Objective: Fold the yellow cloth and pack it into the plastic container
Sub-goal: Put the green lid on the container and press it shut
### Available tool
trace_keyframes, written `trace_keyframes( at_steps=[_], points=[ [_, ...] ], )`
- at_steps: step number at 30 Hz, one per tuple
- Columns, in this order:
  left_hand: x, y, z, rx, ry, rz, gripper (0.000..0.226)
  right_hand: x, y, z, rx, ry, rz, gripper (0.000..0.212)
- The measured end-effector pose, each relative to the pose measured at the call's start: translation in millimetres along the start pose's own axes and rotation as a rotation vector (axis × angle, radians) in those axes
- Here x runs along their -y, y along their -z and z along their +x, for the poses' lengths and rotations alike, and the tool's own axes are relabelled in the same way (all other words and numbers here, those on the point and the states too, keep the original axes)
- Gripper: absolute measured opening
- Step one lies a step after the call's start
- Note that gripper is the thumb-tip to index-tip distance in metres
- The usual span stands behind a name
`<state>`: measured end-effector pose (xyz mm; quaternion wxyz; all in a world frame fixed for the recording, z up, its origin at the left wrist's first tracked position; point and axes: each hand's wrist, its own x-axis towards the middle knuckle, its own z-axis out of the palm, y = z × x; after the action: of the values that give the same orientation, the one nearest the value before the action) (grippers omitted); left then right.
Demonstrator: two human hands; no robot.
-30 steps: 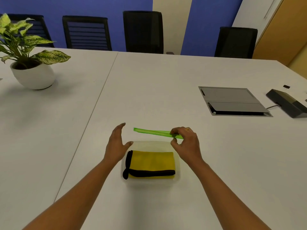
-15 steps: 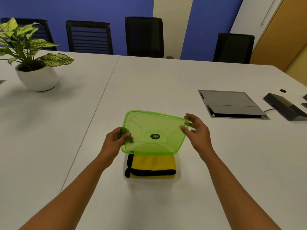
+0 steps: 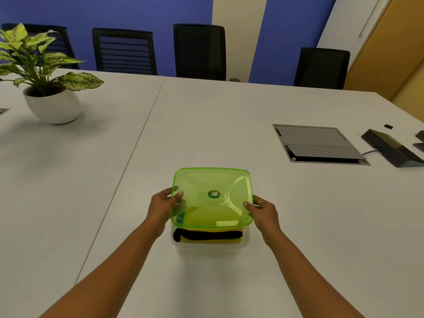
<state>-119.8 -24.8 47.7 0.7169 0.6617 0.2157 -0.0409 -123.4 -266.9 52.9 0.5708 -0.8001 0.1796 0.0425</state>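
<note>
Hands were apart, one at each side of the green lid [image 3: 212,196]. The left hand [image 3: 160,207] pinched its left edge with the thumb on top, and the right hand [image 3: 266,212] pinched the right edge in the same way. Gripping opposite edges probably kept the lid level and helped square it over the opening. The lid sat over the plastic container [image 3: 206,247]; whether it touched the rim or hung just above could not be told, but it did not look pressed home. Inside lay the yellow cloth [image 3: 206,241], folded, its black trim toward the near wall, so only closing seemed left. The container stood on the white table [image 3: 206,122], near the person. Farther off were a potted plant [image 3: 50,97] at left, a cable hatch [image 3: 319,143] and a dark device [image 3: 390,150] at right.
</note>
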Motion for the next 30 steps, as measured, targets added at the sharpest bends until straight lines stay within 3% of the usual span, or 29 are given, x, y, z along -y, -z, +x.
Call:
trace_keyframes(
  at_steps=[4, 7, 18, 25, 30],
  points=[
    [8, -5, -4, -0.038, -0.027, 0.397, 0.04, -11, 1, -2, -0.009, -0.066, -0.024, 0.034],
    [15, -6, -9, -0.045, -0.028, 0.53, 0.041, -21, 1, -7, -0.001, -0.09, -0.049, 0.032],
    [29, 0, -10, -0.055, -0.049, 0.658, 0.037, -41, -8, -13, -0.025, -0.145, -0.067, 0.03],
    [34, 0, -7, -0.151, -0.023, 0.716, 0.049, -43, -13, -12, -0.03, -0.149, -0.121, 0.046],
    [38, 2, -2, -0.104, -0.051, 0.776, 0.042, -42, -17, -9, -0.008, -0.095, -0.219, 0.047]
  ],
)
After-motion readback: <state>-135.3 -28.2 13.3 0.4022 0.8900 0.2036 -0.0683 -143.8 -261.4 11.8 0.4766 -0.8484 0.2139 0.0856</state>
